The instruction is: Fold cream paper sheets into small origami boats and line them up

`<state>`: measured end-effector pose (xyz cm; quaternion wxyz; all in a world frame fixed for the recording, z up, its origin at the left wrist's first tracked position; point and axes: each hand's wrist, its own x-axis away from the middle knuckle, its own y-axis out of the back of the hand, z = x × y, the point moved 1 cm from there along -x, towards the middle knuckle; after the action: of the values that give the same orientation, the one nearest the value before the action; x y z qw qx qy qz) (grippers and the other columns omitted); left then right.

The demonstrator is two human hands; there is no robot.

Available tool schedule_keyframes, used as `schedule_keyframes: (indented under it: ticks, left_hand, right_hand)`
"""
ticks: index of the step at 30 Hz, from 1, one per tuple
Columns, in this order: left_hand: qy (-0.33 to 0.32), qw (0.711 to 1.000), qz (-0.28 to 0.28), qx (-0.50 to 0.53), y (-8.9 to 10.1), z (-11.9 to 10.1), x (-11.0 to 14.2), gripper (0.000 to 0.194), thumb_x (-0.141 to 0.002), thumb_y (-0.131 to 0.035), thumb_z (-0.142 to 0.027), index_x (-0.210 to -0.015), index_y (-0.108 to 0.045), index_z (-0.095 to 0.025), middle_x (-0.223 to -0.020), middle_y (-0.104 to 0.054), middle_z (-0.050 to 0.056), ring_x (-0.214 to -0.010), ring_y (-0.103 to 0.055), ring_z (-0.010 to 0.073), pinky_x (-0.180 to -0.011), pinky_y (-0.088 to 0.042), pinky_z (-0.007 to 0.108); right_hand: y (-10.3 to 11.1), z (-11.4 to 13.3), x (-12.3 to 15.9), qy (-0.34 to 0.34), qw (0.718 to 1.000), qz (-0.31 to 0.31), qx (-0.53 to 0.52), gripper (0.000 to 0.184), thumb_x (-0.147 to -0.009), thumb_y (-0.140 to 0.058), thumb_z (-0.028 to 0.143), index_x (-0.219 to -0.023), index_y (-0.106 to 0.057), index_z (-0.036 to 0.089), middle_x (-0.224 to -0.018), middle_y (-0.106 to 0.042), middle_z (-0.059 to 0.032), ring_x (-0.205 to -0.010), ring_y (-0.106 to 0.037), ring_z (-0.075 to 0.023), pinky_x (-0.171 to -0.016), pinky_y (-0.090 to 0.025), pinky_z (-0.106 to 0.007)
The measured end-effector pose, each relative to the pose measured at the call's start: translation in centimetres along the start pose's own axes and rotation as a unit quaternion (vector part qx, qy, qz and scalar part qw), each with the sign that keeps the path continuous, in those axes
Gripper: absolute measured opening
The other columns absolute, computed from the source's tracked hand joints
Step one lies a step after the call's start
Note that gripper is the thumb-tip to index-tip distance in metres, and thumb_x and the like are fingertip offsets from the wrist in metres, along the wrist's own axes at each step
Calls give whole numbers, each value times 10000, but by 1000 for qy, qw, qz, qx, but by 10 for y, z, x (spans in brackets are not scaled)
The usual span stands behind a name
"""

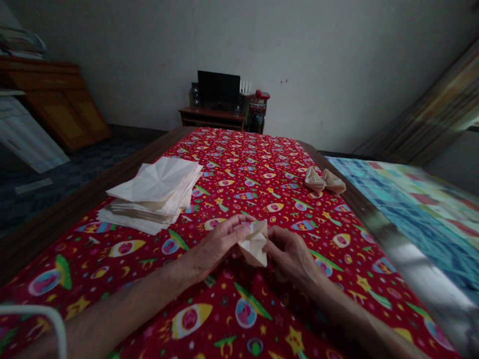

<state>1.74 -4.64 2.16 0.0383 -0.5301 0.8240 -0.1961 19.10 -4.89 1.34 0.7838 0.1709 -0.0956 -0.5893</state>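
Observation:
A cream sheet of folded paper (255, 248) is held up between my two hands, over the red patterned cloth (224, 319). My left hand (220, 244) pinches its left side, with the thumb lying on the front face. At the paper's right edge my right hand (290, 252) is closed, its fingertips partly hidden. To the left lies a stack of creased paper sheets (160, 182), its top sheet marked with fold lines that meet in the middle. Two folded paper pieces (314, 180) sit side by side near the table's right edge.
A dark wooden table edge (377, 234) borders the cloth, and beyond it on the right is a bed with a blue patterned cover (407, 214). A monitor (219, 89) stands on a desk by the far wall. A white curved cable (56, 319) shows at lower left.

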Motion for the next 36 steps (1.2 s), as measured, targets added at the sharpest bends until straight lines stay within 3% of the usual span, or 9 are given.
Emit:
schedule_keyframes:
  ticks: [2, 4, 7, 10, 14, 20, 25, 36]
  left_hand:
    - [-11, 1000, -7, -2, -1, 0, 0, 400, -793, -642, -380, -1110, -513, -174, -909, -632, 38, -760, -599, 140, -640, -449, 221]
    - [-22, 1000, -16, -9, -1, -1, 0, 410, -787, -646, -383, -1106, -504, -168, -884, -626, 29, -746, -594, 136, -654, -452, 230]
    - [-42, 998, -26, -37, -1, -1, -2, 407, -791, -637, -392, -1094, -507, -154, -840, -608, 13, -706, -560, 114, -636, -430, 214]
    - [-53, 996, -29, -62, -3, -1, -3, 408, -783, -643, -394, -1074, -516, -138, -840, -596, 12, -734, -551, 117, -648, -418, 209]
    - [-39, 998, -17, -48, -4, 0, -1, 403, -802, -627, -379, -1103, -490, -148, -890, -583, 21, -806, -567, 148, -703, -434, 241]
    - [-21, 999, 25, -7, -2, -1, 6, 301, -884, -533, -345, -1144, -502, -197, -986, -600, 33, -926, -581, 175, -795, -431, 269]
    - [12, 999, 26, 30, -3, -5, 7, 249, -902, -493, -294, -1125, -522, -187, -1016, -623, 46, -906, -586, 152, -767, -439, 233]
    - [20, 993, 39, 112, 1, -2, 7, 538, -846, -535, -185, -1357, -365, -179, -1046, -642, 74, -907, -620, 179, -806, -448, 284]
  right_hand:
    - [2, 4, 6, 77, 993, -67, 63, 159, -847, -543, 312, -959, -544, 198, -803, -652, -35, -697, -618, -152, -594, -488, -241]
    - [6, 11, 12, 158, 966, -135, 156, 221, -846, -573, 315, -1037, -524, 214, -886, -635, -53, -775, -608, -166, -653, -484, -262]
    - [8, 21, 16, 239, 938, -118, 221, 157, -858, -581, 271, -1005, -555, 221, -816, -614, -21, -696, -586, -135, -617, -464, -246]
    - [6, 23, 15, 273, 935, -90, 209, 154, -869, -559, 193, -1020, -581, 212, -820, -637, -13, -679, -601, -112, -603, -477, -216]
    - [5, 18, 12, 290, 937, -74, 180, 173, -878, -523, 132, -991, -628, 211, -832, -669, -18, -694, -639, -109, -596, -496, -189]
    - [9, 16, 10, 289, 934, -126, 168, 138, -814, -622, 140, -936, -660, 194, -807, -701, -20, -680, -659, -127, -614, -523, -190]
    - [12, 12, 10, 281, 943, -94, 151, 125, -816, -613, 115, -892, -676, 191, -748, -686, -8, -636, -642, -110, -568, -494, -168]
    - [13, 14, 12, 255, 951, -86, 151, 116, -807, -622, 117, -869, -700, 176, -712, -683, -3, -597, -630, -92, -547, -468, -143]
